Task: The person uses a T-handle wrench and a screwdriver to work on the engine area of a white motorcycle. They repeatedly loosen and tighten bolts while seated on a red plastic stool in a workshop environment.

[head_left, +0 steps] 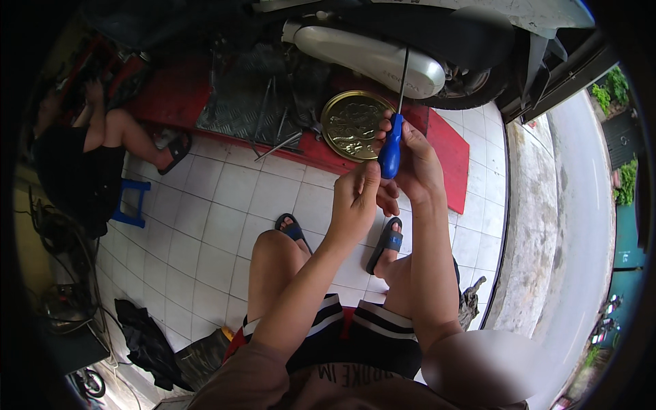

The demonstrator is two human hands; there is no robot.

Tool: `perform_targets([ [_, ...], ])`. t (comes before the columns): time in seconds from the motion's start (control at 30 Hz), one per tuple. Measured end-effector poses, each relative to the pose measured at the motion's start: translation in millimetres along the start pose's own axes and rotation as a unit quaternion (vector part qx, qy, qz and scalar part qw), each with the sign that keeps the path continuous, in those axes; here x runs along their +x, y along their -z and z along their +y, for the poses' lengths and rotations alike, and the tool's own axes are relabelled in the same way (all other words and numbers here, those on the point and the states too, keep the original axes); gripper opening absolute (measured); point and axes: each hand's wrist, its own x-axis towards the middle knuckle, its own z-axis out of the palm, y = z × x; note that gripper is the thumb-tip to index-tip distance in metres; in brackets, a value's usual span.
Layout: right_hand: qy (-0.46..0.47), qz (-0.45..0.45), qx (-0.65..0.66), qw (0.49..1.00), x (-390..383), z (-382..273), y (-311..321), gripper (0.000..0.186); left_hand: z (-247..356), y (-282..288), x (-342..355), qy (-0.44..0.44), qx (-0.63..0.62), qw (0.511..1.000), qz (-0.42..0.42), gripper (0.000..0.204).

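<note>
At the far left, a co-worker in black [68,164] sits beside a blue plastic stool [133,203] or on it; the join is hidden. Nearer, a black cloth [143,342] lies crumpled on the white tiled floor [191,205]. Beyond the floor, a low red platform [171,96] runs rightward, with a dark patterned metal plate [236,96] on it. A metal rod [280,145] lies slantwise at the plate's near edge, and right of it stands a round gold-coloured tray [325,128] with a raised pattern.

In the middle, the person's left hand [357,195] is raised over the floor, its fingers curled and the thumb close against the forefinger. It is just beside the near end of a screwdriver's blue handle; I cannot tell whether it touches. Just to the right, the right hand [418,164] has thumb and fingertips clamped on the upper part of that handle, its lower fingers loosely bent. The screwdriver [390,154] is slightly tilted, its long thin shaft pointing to the far side, in front of a motorbike's silver-coloured side cover [362,56]; whether the tip touches anything is unclear.

Below the hands are two dark sandals [387,239] on the person's feet. At the far right lie a grey road [577,225] and green plants [617,83].
</note>
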Motion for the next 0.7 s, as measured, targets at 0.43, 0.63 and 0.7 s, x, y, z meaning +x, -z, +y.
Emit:
perform_targets([
  [0.43, 0.004, 0.087, -0.19, 0.978, -3.6, -9.6, 8.6, 0.026, 18.9, 3.5, 8.0, 0.037, 0.077, 0.994, 0.071, 0.029],
  [0.63, -0.001, 0.069, -0.195, 0.978, -2.2, -1.7, 7.2, 0.022, 21.7, -2.6, 8.7, -0.298, 0.454, 0.826, 0.149, 0.037],
  [0.7, 0.003, 0.034, -0.15, 0.988, -1.0, -1.7, 6.1, 0.028, 16.9, -3.6, 9.9, -0.273, 0.401, 0.86, 0.155, 0.035],
])
